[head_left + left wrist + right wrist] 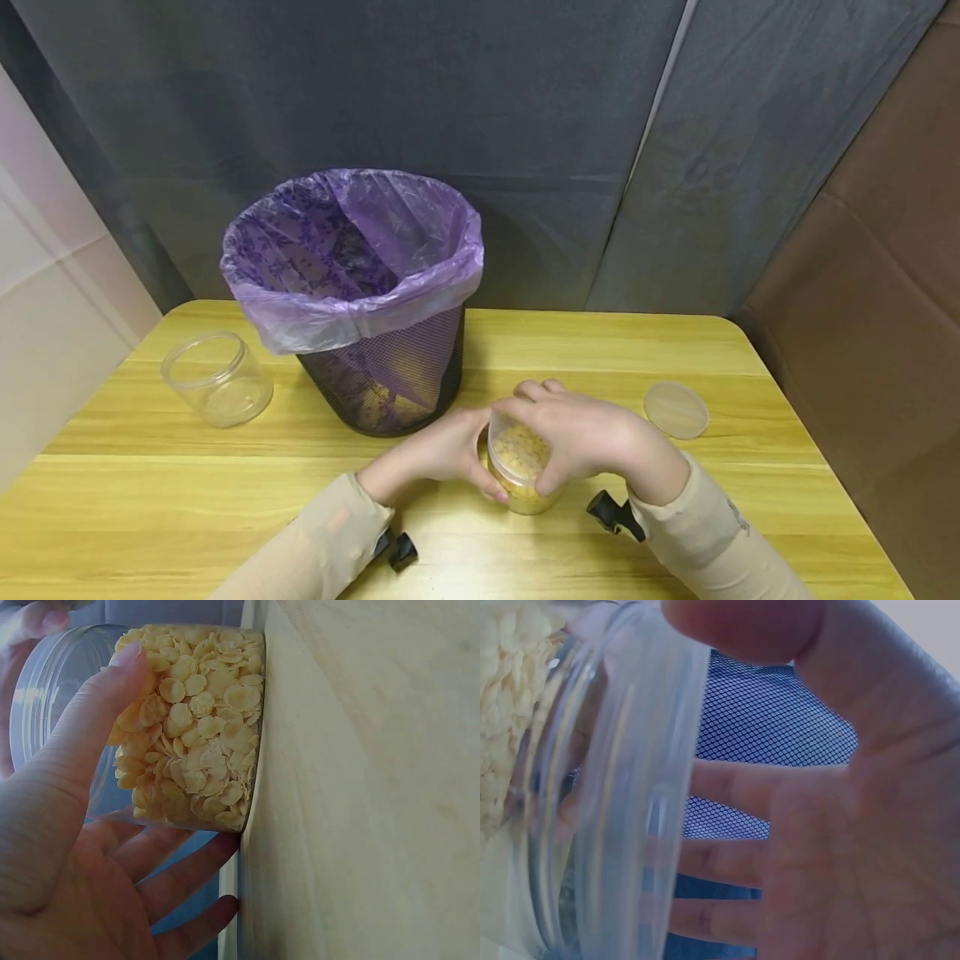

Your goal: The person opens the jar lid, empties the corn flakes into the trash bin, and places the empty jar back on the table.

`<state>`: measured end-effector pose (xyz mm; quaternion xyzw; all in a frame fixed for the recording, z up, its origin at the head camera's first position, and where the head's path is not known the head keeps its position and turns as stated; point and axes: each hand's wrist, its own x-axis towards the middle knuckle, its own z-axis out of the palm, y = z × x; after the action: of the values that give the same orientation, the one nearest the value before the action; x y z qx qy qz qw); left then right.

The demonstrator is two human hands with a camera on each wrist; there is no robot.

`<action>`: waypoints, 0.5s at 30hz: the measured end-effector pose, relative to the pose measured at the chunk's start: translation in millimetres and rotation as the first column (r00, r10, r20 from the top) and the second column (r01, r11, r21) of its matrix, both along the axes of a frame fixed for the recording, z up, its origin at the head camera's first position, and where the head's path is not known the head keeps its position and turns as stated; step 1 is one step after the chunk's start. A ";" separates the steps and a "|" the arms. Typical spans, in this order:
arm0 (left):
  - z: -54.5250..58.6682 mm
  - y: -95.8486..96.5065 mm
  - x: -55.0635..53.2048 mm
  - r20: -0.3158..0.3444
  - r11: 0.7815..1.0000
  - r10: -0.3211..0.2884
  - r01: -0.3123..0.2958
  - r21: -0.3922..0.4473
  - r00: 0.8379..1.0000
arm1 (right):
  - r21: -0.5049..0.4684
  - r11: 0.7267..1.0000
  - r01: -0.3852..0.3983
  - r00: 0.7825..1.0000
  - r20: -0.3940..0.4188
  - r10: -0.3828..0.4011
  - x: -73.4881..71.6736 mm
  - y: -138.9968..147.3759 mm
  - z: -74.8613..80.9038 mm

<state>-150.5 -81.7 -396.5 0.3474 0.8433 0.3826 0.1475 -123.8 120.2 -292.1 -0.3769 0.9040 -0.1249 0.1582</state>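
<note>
A clear round jar (532, 502) of yellow corn flakes (199, 727) stands upright on the table near the middle. My left hand (453, 450) grips its side, with the thumb (94, 712) along the near wall and the fingers around the far side. From above, my right hand (588, 429) spans the jar's top, its thumb and fingers on opposite sides of the rim. A frosted, ridged ring (637, 795) at the mouth looks like a lid within that hand's grasp. Whether it is loose or seated cannot be told.
A black mesh bin (450, 367) lined with a purple bag (360, 317) stands behind the left hand. At the left is another clear jar (232, 400), without a lid. A translucent round lid (677, 409) lies on the wooden table (757, 500) at the right. A grey curtain (375, 92) hangs behind.
</note>
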 end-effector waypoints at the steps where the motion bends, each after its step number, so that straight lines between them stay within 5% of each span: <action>1: 0.0 -0.2 -0.1 0.000 1.000 -0.004 0.004 0.003 1.000 | -0.004 1.000 -0.008 1.000 -0.003 0.008 -0.3 0.3 -0.3; 15: -0.3 -0.2 -1.0 -0.034 1.000 -0.017 0.017 0.003 0.999 | -0.046 0.993 -0.110 0.994 -0.008 0.109 -5.4 5.1 -3.5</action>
<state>-151.5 -81.9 -396.8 0.3612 0.8422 0.3767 0.1356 -129.2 125.3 -295.7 -0.4298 0.8794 -0.1357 0.1535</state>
